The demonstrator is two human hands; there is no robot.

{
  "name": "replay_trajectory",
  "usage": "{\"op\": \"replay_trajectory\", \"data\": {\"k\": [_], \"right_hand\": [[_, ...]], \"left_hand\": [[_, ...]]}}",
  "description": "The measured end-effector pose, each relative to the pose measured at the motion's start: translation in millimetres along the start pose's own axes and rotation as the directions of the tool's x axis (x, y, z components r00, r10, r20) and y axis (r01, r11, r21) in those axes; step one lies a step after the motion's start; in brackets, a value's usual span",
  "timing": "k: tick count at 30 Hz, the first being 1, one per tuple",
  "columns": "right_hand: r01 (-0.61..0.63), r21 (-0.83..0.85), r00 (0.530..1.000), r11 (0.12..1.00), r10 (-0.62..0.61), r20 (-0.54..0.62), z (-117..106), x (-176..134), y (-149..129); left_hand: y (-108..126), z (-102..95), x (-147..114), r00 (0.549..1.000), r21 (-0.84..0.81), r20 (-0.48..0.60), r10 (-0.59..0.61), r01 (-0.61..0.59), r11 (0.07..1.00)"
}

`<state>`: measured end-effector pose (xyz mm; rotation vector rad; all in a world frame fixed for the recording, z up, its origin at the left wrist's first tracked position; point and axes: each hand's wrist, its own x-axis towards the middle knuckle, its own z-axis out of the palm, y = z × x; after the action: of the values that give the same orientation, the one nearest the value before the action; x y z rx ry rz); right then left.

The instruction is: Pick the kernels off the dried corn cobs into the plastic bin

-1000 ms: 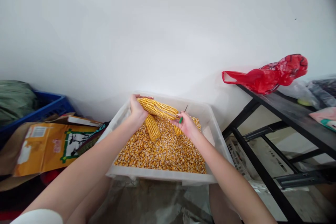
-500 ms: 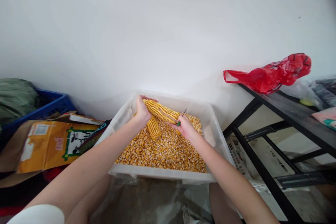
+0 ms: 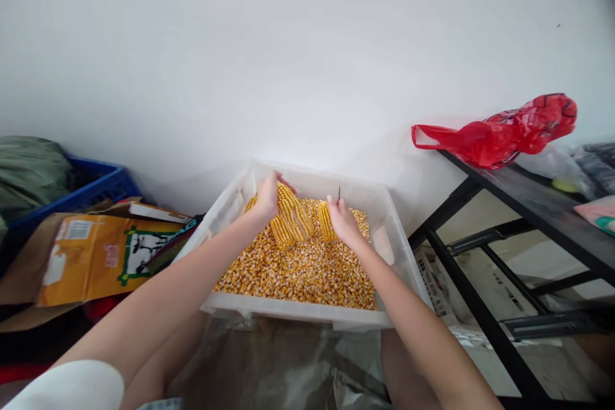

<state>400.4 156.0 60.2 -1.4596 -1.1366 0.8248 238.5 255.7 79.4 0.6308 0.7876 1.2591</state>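
My left hand (image 3: 268, 197) is closed around the upper end of a yellow corn cob (image 3: 292, 208), which tilts down to the right and has bare grooves where kernels are gone. In my closed right hand (image 3: 342, 221) is a screwdriver (image 3: 339, 193), its thin dark shaft pointing up and its handle hidden by the fingers. Another corn cob (image 3: 326, 223) rests against the fingers of that hand; whether they grip it I cannot tell. Both hands are over loose corn kernels (image 3: 298, 275) in a translucent plastic bin (image 3: 298, 309).
Left of the bin lie an orange cardboard box (image 3: 96, 262) and a blue crate (image 3: 108, 182) with a green bag (image 3: 31, 170). On the right stands a black metal rack (image 3: 461, 295) with a red plastic bag (image 3: 504, 134) on top. A white wall (image 3: 307, 64) rises behind.
The grooved cob has swung from pointing right to pointing more downward. My right hand has come away from its end and now has a cob at its fingers. The screwdriver's shaft is more upright.
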Motion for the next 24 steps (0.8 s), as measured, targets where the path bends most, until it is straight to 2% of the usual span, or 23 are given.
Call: {"op": "replay_trajectory", "data": {"k": [1,3,5,7,11,16,20,24], "right_hand": [[0.093,-0.085,0.996,0.992,-0.093,0.004,-0.9,-2.1,-1.5],[0.214,-0.208,0.976,0.955,-0.202,0.078,-0.9,-7.0,-4.1],[0.313,-0.29,0.939,0.904,-0.248,0.24,0.6,-11.4,-5.4],[0.391,-0.406,0.904,0.826,-0.262,0.339,2.3,-14.6,-5.3],[0.478,-0.575,0.865,0.664,-0.24,0.442,2.0,-16.7,-4.7],[0.514,-0.674,0.835,0.531,-0.131,0.534,-4.0,-16.9,-12.1],[0.539,-0.716,0.816,0.443,-0.065,0.574,-6.2,-17.9,-18.9],[0.529,-0.748,0.825,0.4,-0.037,0.564,-4.3,-19.4,-19.7]], "left_hand": [[-4.2,-0.4,-0.1,0.999,0.045,0.035,0.011,-0.012,0.999],[-12.5,-1.6,-0.4,0.992,0.152,0.124,0.036,-0.055,0.987],[-19.9,-3.4,-0.5,0.975,0.271,0.215,0.049,-0.107,0.957],[-26.7,-5.2,-0.8,0.954,0.369,0.296,0.047,-0.16,0.916],[-39.7,-7.3,-4.0,0.923,0.503,0.384,0.019,-0.227,0.834],[-47.3,-8.2,-7.1,0.888,0.607,0.454,-0.073,-0.249,0.755],[-48.8,-12.0,-1.1,0.871,0.637,0.476,-0.125,-0.244,0.731],[-51.6,-15.6,5.1,0.87,0.646,0.476,-0.126,-0.249,0.722]]}}
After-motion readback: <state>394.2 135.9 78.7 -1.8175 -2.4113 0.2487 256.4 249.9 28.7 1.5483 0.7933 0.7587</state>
